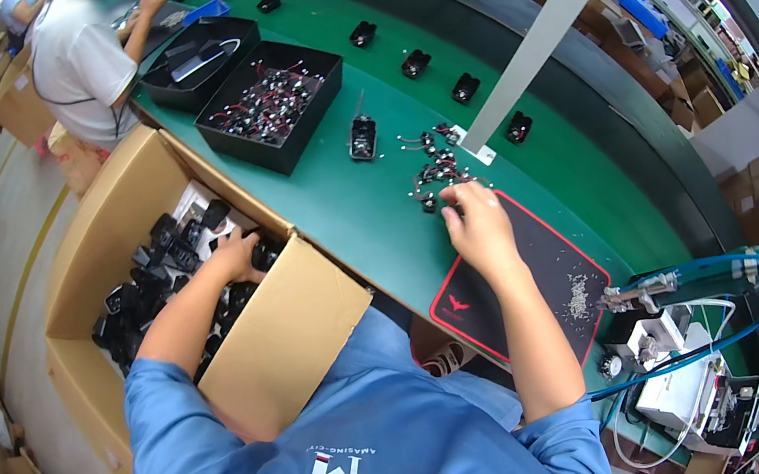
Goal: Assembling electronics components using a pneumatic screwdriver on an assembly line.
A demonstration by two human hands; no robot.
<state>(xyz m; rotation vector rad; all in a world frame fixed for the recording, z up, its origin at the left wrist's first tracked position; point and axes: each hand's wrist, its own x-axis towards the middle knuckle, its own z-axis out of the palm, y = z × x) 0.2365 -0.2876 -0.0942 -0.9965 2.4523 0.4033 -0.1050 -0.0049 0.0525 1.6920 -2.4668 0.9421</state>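
My left hand (pixel 241 256) is down inside a large cardboard box (pixel 289 329) at my left, its fingers curled at a black plastic housing (pixel 266 251). Many similar black housings (pixel 164 250) fill the box in a jumble. Over the far edge of a black mat with a red border (pixel 522 298), my right hand (pixel 480 227) has its fingers bent toward the thumb; whatever they hold is too small or hidden to name. Just beyond its fingertips lies a loose cluster of small wired parts (pixel 439 169). An opened black housing (pixel 362 138) rests farther back on the green table.
A black bin (pixel 289 156) heaped with small wired parts stands behind the box, another black bin (pixel 182 94) beyond it. Small metal pieces (pixel 575 297) lie on the mat. A mounted screwdriver tool (pixel 653 290), a white machine (pixel 695 384) and a pole (pixel 554 18) stand rightward. Housings line a green belt (pixel 437 74). A co-worker (pixel 81 71) stands far left.
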